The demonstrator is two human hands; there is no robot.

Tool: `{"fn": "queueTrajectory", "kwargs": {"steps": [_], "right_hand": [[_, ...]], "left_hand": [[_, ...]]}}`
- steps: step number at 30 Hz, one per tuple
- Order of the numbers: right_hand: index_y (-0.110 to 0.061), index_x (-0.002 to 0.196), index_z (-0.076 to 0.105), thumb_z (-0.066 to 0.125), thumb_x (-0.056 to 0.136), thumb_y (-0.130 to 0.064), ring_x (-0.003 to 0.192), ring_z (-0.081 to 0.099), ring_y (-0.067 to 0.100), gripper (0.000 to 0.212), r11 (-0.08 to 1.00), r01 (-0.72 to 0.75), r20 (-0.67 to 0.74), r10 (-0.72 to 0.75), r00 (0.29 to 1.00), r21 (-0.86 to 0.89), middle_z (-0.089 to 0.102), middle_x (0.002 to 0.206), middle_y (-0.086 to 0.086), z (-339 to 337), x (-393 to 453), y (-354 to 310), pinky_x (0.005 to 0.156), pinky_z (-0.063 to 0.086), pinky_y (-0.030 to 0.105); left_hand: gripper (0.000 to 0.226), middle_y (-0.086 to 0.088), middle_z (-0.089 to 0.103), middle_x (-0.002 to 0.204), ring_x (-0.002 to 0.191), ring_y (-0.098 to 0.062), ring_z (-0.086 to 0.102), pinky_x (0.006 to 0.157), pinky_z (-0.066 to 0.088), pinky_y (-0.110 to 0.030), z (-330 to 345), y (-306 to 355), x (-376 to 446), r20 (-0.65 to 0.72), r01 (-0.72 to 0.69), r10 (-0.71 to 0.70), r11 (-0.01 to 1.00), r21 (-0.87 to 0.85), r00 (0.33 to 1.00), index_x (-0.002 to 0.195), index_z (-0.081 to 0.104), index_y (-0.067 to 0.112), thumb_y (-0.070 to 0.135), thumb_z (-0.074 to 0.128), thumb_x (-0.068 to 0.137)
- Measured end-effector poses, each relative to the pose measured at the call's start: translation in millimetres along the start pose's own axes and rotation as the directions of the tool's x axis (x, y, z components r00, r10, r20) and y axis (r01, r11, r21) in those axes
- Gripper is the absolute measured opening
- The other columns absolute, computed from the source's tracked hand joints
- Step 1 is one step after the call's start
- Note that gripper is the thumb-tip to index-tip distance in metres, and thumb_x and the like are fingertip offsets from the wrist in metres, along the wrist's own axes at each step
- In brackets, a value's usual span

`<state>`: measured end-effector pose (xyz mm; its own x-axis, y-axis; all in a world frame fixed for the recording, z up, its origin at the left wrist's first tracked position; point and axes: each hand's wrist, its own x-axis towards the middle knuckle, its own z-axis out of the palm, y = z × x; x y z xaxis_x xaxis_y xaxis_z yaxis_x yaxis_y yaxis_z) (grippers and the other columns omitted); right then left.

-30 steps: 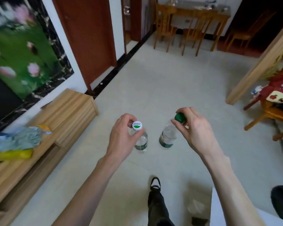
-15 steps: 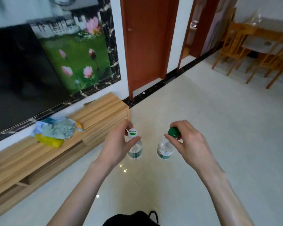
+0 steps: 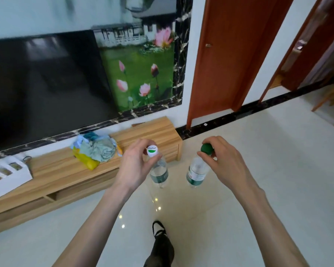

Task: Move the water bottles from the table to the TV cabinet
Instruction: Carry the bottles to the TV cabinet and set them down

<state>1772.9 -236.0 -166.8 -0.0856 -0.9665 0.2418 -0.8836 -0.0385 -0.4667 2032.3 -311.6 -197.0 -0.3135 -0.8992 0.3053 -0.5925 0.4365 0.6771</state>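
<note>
My left hand [image 3: 135, 164] grips a clear water bottle with a white cap [image 3: 159, 174] by its neck, so it hangs over the floor. My right hand [image 3: 227, 162] holds a second clear bottle with a green cap [image 3: 196, 175] the same way. Both bottles carry green labels and hang upright, side by side, just in front of the right end of the low wooden TV cabinet [image 3: 154, 132]. The cabinet runs along the wall under a large dark TV [image 3: 46, 83].
On the cabinet top lie a bundle of blue-grey cloth over a yellow bag [image 3: 94, 151] and a white box with compartments [image 3: 8, 174]. A brown door [image 3: 229, 54] stands right of the cabinet. Glossy pale floor tiles lie below; my foot [image 3: 158, 230] shows at the bottom.
The view has swung left toward the TV wall and I have come closer to the cabinet. Both hands keep the same hold on the bottles.
</note>
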Motion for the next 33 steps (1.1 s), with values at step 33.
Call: {"fn": "queueTrajectory", "kwargs": {"steps": [33], "right_hand": [[-0.022, 0.105, 0.057, 0.072, 0.092, -0.037, 0.083, 0.057, 0.016, 0.025, 0.954, 0.252, 0.251, -0.287, 0.924, 0.161, 0.055, 0.097, -0.008, 187, 496, 12, 0.073, 0.051, 0.039]], "left_hand": [[0.025, 0.01, 0.062, 0.1, 0.087, -0.012, 0.059, 0.076, 0.05, -0.031, 10, -241, 375, -0.12, 0.284, -0.268, 0.949, 0.139, 0.956, 0.106, 0.065, 0.027, 0.034, 0.079, 0.087]]}}
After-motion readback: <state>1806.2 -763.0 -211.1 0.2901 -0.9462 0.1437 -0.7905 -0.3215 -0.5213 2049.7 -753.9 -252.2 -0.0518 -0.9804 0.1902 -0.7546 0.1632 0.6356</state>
